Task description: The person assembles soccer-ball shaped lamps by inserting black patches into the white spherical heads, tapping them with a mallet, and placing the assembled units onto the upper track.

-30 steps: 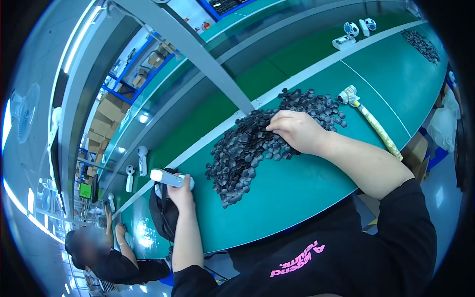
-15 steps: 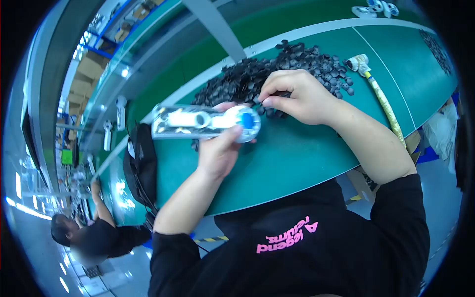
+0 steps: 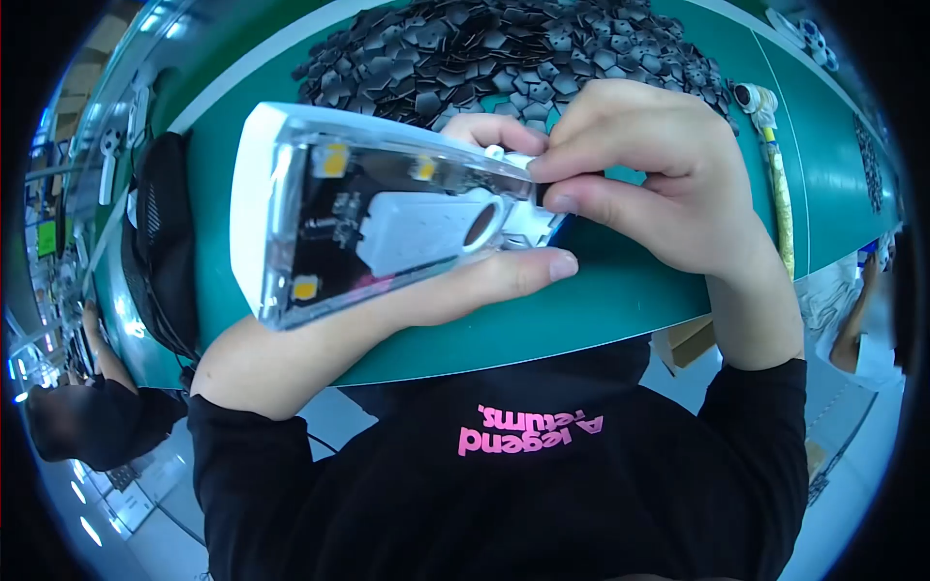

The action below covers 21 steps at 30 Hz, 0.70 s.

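Note:
My left hand [image 3: 475,286] is closed round the narrow end of a white LED lamp housing [image 3: 257,194], which has a clear cover and yellow LEDs on a dark board. Its wide end is raised toward the camera at the left. My right hand [image 3: 668,184] pinches a small black piece [image 3: 542,194], mostly hidden by the fingertips, against the narrow end of the housing. Behind both hands spreads a heap of flat black pentagonal pieces [image 3: 484,58] on the green table [image 3: 620,295].
To the right lies a yellow-wrapped handle [image 3: 780,198] with a white plastic-wrapped head [image 3: 756,97]. A black bag [image 3: 165,242] sits at the table's left. One person [image 3: 97,416] is at the far left; another person's arm [image 3: 852,329] shows at the right edge.
The lamp housing has been turned and brought closer to the camera. My right hand has moved from the heap's edge to the housing's narrow end. The view has shifted closer.

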Tool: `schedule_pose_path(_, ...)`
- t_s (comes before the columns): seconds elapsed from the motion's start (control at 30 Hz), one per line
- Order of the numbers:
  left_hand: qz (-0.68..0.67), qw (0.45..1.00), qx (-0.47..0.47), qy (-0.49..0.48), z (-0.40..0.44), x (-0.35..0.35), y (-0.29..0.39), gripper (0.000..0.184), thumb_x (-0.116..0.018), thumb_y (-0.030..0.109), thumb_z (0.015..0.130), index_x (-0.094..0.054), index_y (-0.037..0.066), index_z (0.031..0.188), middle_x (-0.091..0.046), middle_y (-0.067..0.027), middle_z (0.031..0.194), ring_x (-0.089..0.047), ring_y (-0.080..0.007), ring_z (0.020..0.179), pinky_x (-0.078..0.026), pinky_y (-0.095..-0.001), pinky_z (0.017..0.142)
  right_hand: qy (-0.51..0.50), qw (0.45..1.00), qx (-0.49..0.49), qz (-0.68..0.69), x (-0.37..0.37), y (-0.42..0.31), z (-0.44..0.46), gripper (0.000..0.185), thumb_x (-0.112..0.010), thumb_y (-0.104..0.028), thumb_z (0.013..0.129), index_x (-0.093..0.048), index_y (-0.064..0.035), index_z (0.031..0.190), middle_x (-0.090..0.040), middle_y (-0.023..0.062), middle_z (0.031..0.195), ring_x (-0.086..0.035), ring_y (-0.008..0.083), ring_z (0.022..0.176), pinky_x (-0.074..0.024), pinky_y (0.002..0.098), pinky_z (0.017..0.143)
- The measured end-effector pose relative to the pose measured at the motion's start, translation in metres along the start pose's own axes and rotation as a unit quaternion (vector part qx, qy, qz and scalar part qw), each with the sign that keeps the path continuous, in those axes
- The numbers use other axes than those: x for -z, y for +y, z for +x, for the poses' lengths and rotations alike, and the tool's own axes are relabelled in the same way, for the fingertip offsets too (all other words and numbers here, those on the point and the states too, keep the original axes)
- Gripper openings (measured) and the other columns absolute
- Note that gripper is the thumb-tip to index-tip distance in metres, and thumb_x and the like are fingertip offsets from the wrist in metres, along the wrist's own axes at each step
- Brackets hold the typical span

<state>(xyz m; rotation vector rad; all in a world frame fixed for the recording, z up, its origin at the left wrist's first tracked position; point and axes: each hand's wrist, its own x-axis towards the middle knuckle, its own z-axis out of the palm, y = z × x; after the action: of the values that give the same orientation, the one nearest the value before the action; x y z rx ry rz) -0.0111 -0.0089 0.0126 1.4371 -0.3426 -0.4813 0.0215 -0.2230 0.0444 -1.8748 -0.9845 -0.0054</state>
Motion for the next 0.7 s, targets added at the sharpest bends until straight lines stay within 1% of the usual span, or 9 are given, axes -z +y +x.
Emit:
schedule_pose_path(0.1,0.001,0.996,-0.094,0.008,0.004,-0.002,-0.009,0.061,-0.078,0.020,0.081,-0.047,0.001,0.130,-0.057,-0.0132,0.120,-0.054,-0.0230,0.121,-0.044,-0.0385,0.104,-0.003,1.000,0.012,0.009,0.001,0.000,0.004,0.018,-0.079,-0.001,0.076,-0.073,-0.0002,0.093,-0.067,0.0081,0.088,-0.064,0.0163,0.080,-0.0496,0.0256,0.070)
schedule_pose_path(0.13,-0.004,0.995,-0.096,0.010,0.005,0.001,-0.008,0.061,-0.078,0.020,0.081,-0.047,0.001,0.130,-0.057,-0.0132,0.120,-0.054,-0.0230,0.121,-0.044,-0.0385,0.104,-0.003,0.999,-0.022,0.046,0.000,-0.001,0.003,0.017,-0.078,0.000,0.077,-0.072,-0.0003,0.093,-0.066,0.0078,0.088,-0.063,0.0159,0.080,-0.0495,0.0255,0.070)
schedule_pose_path(0.2,0.031,0.992,-0.098,-0.067,0.009,0.013,-0.004,0.065,-0.079,0.016,0.081,-0.044,0.001,0.134,-0.056,-0.0139,0.122,-0.053,-0.0238,0.122,-0.043,-0.0382,0.105,-0.002,0.988,-0.093,0.122,-0.003,-0.002,0.001,0.017,-0.078,0.000,0.078,-0.072,-0.0004,0.093,-0.065,0.0072,0.089,-0.062,0.0151,0.079,-0.0493,0.0254,0.070)
schedule_pose_path(0.23,0.048,0.988,-0.098,-0.105,0.009,0.016,-0.003,0.068,-0.079,0.014,0.081,-0.042,0.002,0.137,-0.056,-0.0142,0.123,-0.053,-0.0242,0.122,-0.043,-0.0381,0.105,-0.005,0.988,-0.097,0.121,-0.005,-0.002,0.000,0.017,-0.078,0.000,0.078,-0.072,-0.0004,0.093,-0.065,0.0072,0.089,-0.062,0.0151,0.079,-0.0493,0.0254,0.070)
schedule_pose_path(0.37,0.125,0.978,-0.104,-0.132,0.015,0.021,0.000,0.076,-0.081,0.012,0.080,-0.037,0.002,0.141,-0.056,-0.0144,0.127,-0.052,-0.0247,0.124,-0.042,-0.0388,0.107,0.019,0.996,-0.059,0.071,-0.009,-0.003,0.002,0.016,-0.077,0.000,0.079,-0.071,0.0000,0.095,-0.065,0.0066,0.091,-0.061,0.0136,0.080,-0.0486,0.0242,0.070)
schedule_pose_path(0.53,0.180,0.976,-0.125,-0.013,0.001,0.012,-0.001,0.075,-0.079,0.014,0.082,-0.037,0.001,0.142,-0.054,-0.0161,0.132,-0.050,-0.0253,0.128,-0.039,-0.0400,0.110,0.039,0.999,-0.023,0.019,-0.009,0.003,0.006,0.014,-0.075,-0.001,0.081,-0.072,-0.0017,0.095,-0.068,0.0054,0.088,-0.065,0.0127,0.079,-0.0517,0.0245,0.071)
schedule_pose_path(0.63,0.281,0.948,-0.146,0.020,0.003,0.009,-0.004,0.050,-0.078,0.040,0.083,-0.061,0.005,0.115,-0.063,-0.0086,0.105,-0.063,-0.0241,0.095,-0.051,-0.0366,0.086,0.027,0.998,-0.042,0.048,-0.008,0.009,0.006,0.014,-0.075,0.000,0.081,-0.072,-0.0012,0.095,-0.067,0.0055,0.087,-0.065,0.0122,0.080,-0.0517,0.0240,0.071)
schedule_pose_path(0.67,0.276,0.951,-0.140,0.022,0.001,0.009,-0.006,0.050,-0.078,0.040,0.083,-0.061,0.005,0.115,-0.063,-0.0086,0.105,-0.063,-0.0241,0.095,-0.051,-0.0366,0.086,0.027,0.997,-0.043,0.062,-0.008,0.010,0.005,0.015,-0.075,0.000,0.081,-0.072,-0.0011,0.096,-0.067,0.0055,0.087,-0.065,0.0126,0.080,-0.0515,0.0241,0.071)
schedule_pose_path(0.7,0.209,0.973,-0.097,0.006,0.000,0.008,-0.007,0.055,-0.077,0.030,0.083,-0.053,0.004,0.124,-0.058,-0.0113,0.116,-0.058,-0.0247,0.106,-0.047,-0.0373,0.094,0.027,0.996,-0.045,0.076,-0.009,0.010,0.005,0.015,-0.074,0.000,0.081,-0.072,-0.0009,0.096,-0.067,0.0055,0.087,-0.065,0.0130,0.080,-0.0513,0.0242,0.070)
